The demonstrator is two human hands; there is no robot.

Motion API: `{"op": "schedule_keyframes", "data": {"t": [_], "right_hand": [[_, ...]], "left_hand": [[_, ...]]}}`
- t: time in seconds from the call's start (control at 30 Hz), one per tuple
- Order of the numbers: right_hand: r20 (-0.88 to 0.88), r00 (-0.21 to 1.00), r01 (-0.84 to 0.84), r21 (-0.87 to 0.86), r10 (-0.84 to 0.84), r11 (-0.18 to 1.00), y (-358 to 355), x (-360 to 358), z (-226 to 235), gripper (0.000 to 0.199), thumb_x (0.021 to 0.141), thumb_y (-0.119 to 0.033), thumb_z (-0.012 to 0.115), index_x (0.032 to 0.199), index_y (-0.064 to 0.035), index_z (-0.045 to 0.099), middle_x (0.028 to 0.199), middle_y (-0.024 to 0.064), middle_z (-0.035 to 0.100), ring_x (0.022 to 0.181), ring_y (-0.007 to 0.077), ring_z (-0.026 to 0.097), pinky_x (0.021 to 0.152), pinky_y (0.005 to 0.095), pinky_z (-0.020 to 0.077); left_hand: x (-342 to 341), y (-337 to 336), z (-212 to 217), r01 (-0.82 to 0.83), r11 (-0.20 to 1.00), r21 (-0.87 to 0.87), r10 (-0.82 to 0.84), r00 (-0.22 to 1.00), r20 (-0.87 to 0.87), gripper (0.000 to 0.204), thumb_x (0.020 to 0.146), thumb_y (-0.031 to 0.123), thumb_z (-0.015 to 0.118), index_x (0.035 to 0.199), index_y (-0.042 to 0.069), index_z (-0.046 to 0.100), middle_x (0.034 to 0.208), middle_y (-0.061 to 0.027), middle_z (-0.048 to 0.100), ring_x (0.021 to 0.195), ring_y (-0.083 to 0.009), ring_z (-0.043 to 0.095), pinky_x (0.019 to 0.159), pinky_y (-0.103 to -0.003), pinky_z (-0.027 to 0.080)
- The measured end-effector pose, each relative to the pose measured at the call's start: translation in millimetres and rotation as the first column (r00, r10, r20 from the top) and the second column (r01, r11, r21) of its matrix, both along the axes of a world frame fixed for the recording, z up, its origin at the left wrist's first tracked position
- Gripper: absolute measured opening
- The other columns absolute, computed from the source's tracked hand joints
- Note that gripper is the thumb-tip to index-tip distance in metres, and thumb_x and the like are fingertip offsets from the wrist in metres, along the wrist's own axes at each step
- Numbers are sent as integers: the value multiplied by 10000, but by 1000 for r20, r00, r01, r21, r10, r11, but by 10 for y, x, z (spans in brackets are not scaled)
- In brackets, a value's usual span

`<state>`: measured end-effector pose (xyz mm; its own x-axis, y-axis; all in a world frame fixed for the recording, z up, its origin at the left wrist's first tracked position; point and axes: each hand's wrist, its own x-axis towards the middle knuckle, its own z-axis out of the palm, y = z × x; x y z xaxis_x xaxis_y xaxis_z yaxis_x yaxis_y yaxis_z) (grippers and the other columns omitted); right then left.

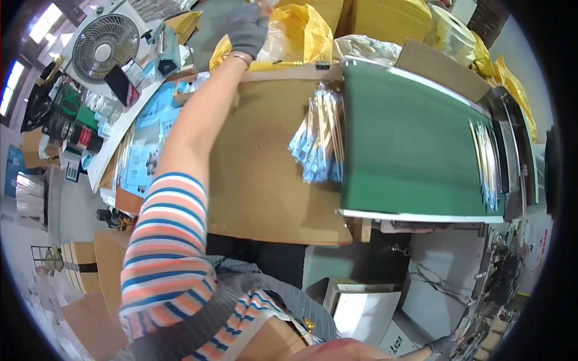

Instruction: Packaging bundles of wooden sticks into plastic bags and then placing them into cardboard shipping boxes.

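My left hand (245, 31), in a grey glove, reaches to the far edge by an open yellow plastic bag (310, 27). Its fingers are blurred and cut close to the frame's top, so any hold is unclear. Low at the right, my right hand (443, 345), also gloved in grey, is beside the machinery; its fingers can hardly be made out. A pile of thin wooden sticks in clear and blue wrappers (322, 138) lies on the brown cardboard surface (259, 156). Another row of wrapped sticks (486, 165) rests at the right end of the green conveyor belt (409, 144).
Blue printed packaging sheets (144, 147) lie left of my arm, near a white fan (103, 51) and a phone (122, 86). A cardboard flap (442, 69) and a roll of clear film (451, 33) stand behind the belt. Machine parts (506, 271) line the lower right.
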<state>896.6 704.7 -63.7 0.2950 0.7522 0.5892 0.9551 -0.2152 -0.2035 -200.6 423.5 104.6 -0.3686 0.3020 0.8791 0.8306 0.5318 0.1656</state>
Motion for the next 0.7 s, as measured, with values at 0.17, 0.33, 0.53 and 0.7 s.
{"op": "schedule_keyframes", "data": {"t": [0.17, 0.33, 0.53, 0.7], "right_hand": [[-621, 527, -637, 163, 580, 753, -1336, -3337, 1254, 493, 948, -236, 402, 1347, 48, 347, 1381, 186, 388, 1278, 254, 370, 1072, 369, 264], [-736, 10, -930, 242, 677, 276, -2286, -5775, 1431, 556, 865, -249, 468, 1322, 49, 363, 1335, 191, 434, 1248, 280, 407, 1061, 395, 283], [-227, 72, -981, -193, 971, 28, -2403, -8343, 767, 1010, 693, -480, 720, 1402, 12, 197, 1384, 307, 269, 1284, 438, 285, 1036, 430, 305], [-443, 604, -763, -562, 662, 320, -1869, -8606, 372, 968, 670, -440, 713, 1371, 33, 242, 1230, 324, 447, 1106, 411, 502, 911, 432, 425]], "left_hand": [[-1185, -118, -719, 85, 667, -740, 463, 730, 502, 776, 755, 648, 510, 1262, 61, 502, 1305, -183, 485, 1214, -334, 447, 1019, -415, 319], [-1308, 35, -755, 132, 978, -163, -34, 866, 500, 653, 829, 442, 556, 1267, -27, 434, 1158, -224, 578, 1005, -334, 606, 853, -476, 476], [-1540, -609, -603, 309, 864, 397, -491, 348, 799, 227, 887, 210, 562, 1048, 54, 600, 807, -68, 628, 526, -136, 562, 459, -252, 440], [521, -838, -1295, 566, 824, -19, -409, 618, 672, 290, 887, 320, 543, 887, 37, 603, 781, -76, 589, 778, -196, 568, 725, -335, 454]]}}
